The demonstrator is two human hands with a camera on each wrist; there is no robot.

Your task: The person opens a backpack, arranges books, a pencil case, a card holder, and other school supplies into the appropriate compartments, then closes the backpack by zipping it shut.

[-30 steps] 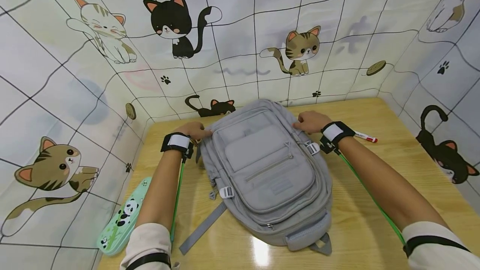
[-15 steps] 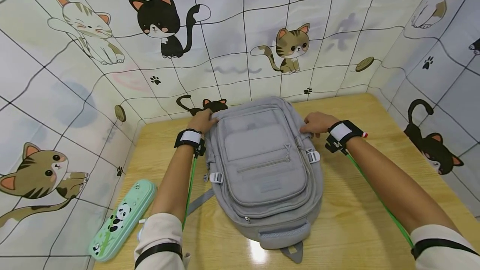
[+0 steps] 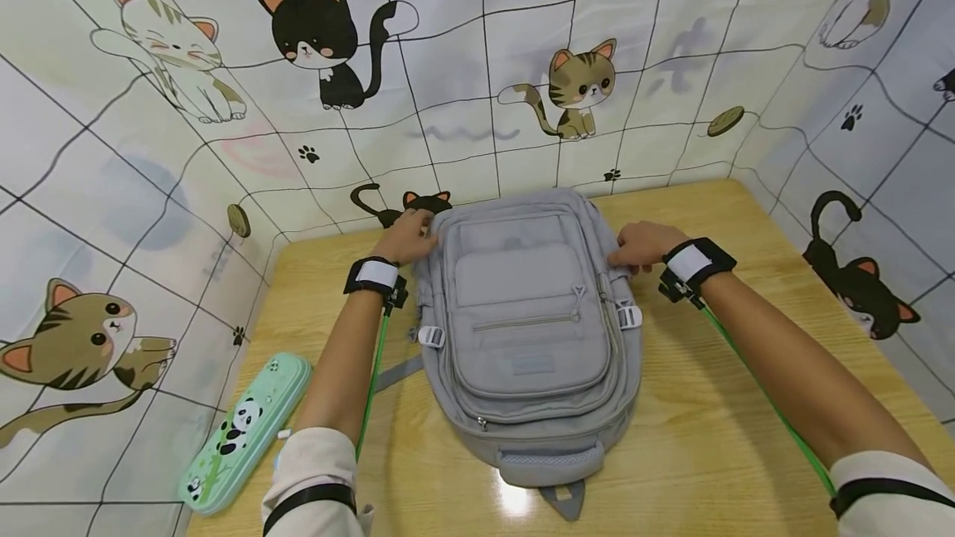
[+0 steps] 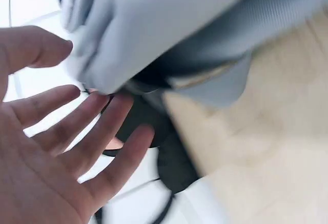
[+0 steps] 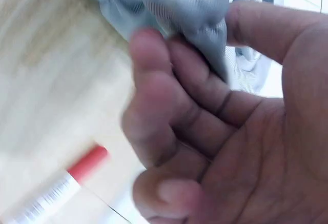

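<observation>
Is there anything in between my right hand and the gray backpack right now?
Nothing visible is. Your right hand pinches fabric of the backpack between thumb and fingers. The red-capped marker lies off to one side, not between them.

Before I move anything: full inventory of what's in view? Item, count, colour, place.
Backpack: 1, grey, lying mid-table.
Case: 1, mint green with pandas, table's left side.
Marker: 1, white with red cap, on the table near the right hand.
Small tip: 1, white, beside the left sleeve; mostly hidden, can't identify.
Table: 1, light wood, under the backpack.
Backdrop: at least 1, white with cat prints, behind and either side.
Sleeves: 2, off-white, forearms.
Wrist straps: 2, black and white, one per wrist.
Left hand: 1, bare, at backpack's upper left.
Right hand: 1, bare, pinching backpack's upper right edge.
</observation>
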